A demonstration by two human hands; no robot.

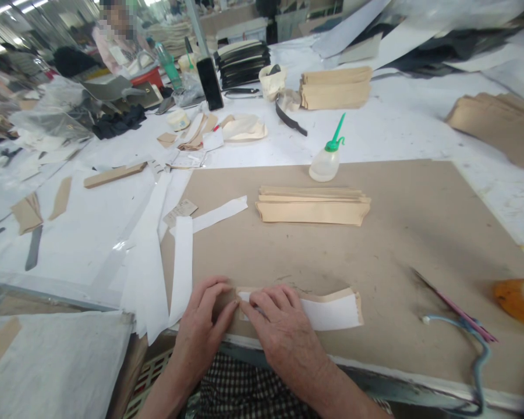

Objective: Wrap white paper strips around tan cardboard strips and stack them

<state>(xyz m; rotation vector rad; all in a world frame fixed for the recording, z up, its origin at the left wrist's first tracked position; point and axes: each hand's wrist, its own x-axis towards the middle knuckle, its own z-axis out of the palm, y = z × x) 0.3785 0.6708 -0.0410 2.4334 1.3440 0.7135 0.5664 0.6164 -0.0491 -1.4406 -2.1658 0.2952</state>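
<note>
A tan strip with a white facing [334, 313] lies near the front edge of the brown work board [402, 233]. My left hand [206, 314] is at the strip's left end, fingers curled and thumb touching the edge. Across the strip's left half rests my right hand [283, 326], its fingers bent and pressed together on it, the thumb reaching to the same end. Both hands are closed on that part, and my fingers hide much of it. Behind them sits a stack of tan strips [313, 210]. Two long white strips [182, 267] lie left of my left hand.
A clear bottle with a green spout [325, 164] stands behind the stack. To the right lie a slim pointed tool with pinkish handles [452, 302], a blue cord [480, 361] and an amber container [517, 299]. A phone [209, 84] stands upright farther back; a person [122, 41] is beyond.
</note>
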